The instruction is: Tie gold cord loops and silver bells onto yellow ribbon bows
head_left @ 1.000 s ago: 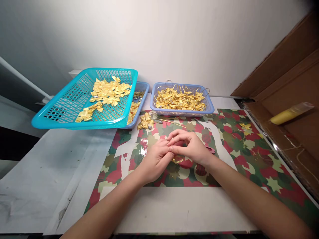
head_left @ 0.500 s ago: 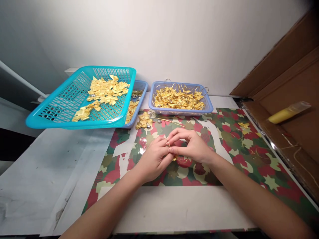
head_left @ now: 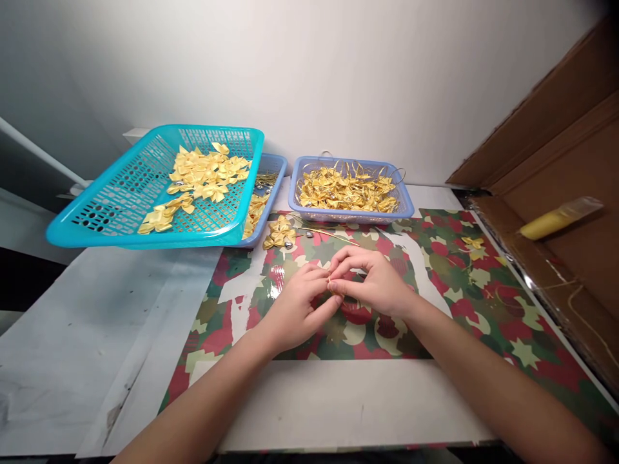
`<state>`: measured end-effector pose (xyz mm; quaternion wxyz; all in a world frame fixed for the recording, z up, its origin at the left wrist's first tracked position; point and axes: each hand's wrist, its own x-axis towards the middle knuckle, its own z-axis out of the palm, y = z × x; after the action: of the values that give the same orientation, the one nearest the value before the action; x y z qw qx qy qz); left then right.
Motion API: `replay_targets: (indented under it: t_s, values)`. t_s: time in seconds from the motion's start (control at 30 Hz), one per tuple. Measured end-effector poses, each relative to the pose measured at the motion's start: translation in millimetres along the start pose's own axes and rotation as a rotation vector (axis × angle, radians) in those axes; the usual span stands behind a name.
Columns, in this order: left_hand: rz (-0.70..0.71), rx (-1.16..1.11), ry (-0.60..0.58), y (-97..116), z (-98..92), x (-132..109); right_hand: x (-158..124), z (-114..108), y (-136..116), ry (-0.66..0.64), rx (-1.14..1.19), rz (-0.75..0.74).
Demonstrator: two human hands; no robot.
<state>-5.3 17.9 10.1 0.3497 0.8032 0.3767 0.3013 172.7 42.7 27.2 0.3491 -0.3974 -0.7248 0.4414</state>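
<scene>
Over the patterned sheet, my left hand (head_left: 302,309) and my right hand (head_left: 372,280) meet at their fingertips. Both are closed around a thin gold cord (head_left: 330,281), which shows between the fingers; most of it is hidden. Just beyond my hands lie several yellow ribbon bows (head_left: 280,232) with small silver bells (head_left: 289,245). Beside them some gold cords (head_left: 333,234) rest on the sheet. A blue basket (head_left: 351,216) behind holds many yellow bows with gold loops.
A turquoise basket (head_left: 145,241) of yellow bows stands at the left, overlapping another blue basket (head_left: 276,193). At the right are a small yellow bow (head_left: 472,243), cardboard (head_left: 556,142) and a yellow tube (head_left: 556,219).
The yellow piece that showed beneath my fingers is now mostly hidden. My left thumb has moved slightly up and right, and the cord between the fingertips shows less.
</scene>
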Motion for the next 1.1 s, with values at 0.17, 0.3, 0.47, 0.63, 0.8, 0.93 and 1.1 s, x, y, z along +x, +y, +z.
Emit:
replay_targets:
  t_s: [0.17,0.3,0.47,0.63,0.8,0.93,1.1]
  values:
    - [-0.215,-0.334,0.164,-3.3,-4.2,0.6,-0.9,-6.3,0.0,-0.007,-0.205,-0.110]
    - [-0.395,-0.483,0.253,-4.6,-2.5,0.6,-1.0,-11.1,-2.5,-0.046,-0.236,-0.102]
    - [-0.404,-0.416,0.209,-2.5,1.5,-0.2,-0.5,-25.2,-8.7,-0.040,-0.074,-0.031]
    - [-0.124,-0.004,0.039,-3.8,6.2,-1.2,-7.8,-31.1,-1.6,0.034,0.019,0.022]
    - [-0.065,0.173,-0.045,-11.1,9.8,-0.9,-18.1,-25.0,14.0,0.226,0.183,0.120]
    - [-0.003,0.271,-0.101,-15.5,5.6,-1.4,-23.7,-23.5,18.8,0.336,0.242,0.148]
    - [0.137,0.319,-0.093,-11.5,-12.3,0.3,-26.3,-21.4,21.2,0.383,0.268,0.119]
